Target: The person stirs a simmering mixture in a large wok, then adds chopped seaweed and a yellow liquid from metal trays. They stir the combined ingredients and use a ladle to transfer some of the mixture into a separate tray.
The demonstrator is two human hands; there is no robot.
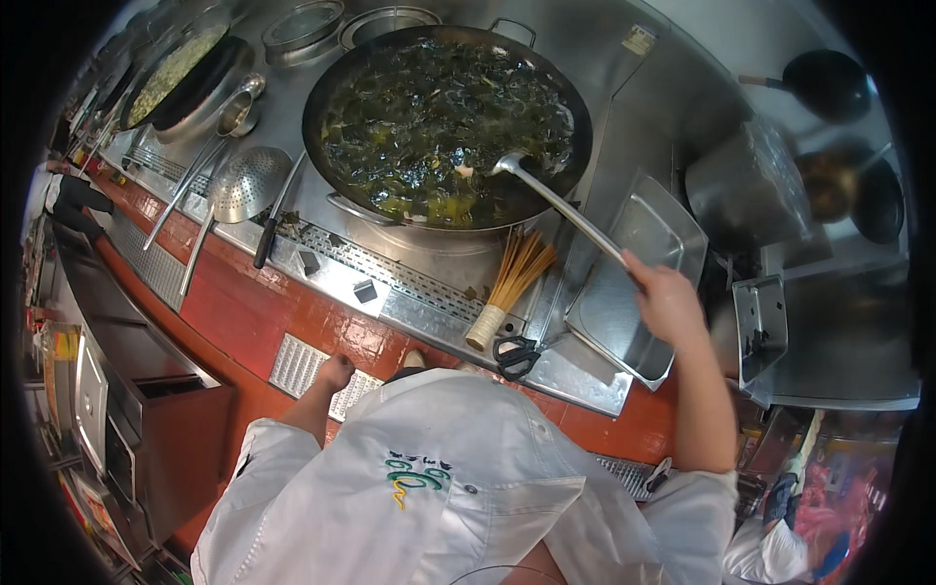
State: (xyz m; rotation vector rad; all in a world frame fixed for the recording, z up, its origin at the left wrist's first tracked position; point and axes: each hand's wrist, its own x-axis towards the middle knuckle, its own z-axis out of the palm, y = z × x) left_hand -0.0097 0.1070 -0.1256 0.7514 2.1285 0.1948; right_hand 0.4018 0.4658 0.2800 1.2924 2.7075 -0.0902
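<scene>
My right hand (pixel 666 302) is wrapped round the end of a long-handled metal ladle (pixel 575 216). The ladle slants over the near right rim of a large wok (pixel 583 136), its head partly down in the contents, so its full shape is hidden. Dark green leafy pieces (pixel 429 107) in liquid fill the wok. Low at my left side hangs my left hand (pixel 334 373), fingers curled in, with nothing visible in it. A bamboo wok brush (pixel 519 273) leans at the wok's near right, beside black-handled scissors (pixel 515 357).
A perforated skimmer (pixel 251 183), a black-handled knife (pixel 280 213) and ladles (pixel 236 115) lie left of the wok. Farther left sits another pan of pale chopped food (pixel 180 73). A steel tray (pixel 639 258) lies under my right forearm. Tall metal pot (pixel 746 190) at right.
</scene>
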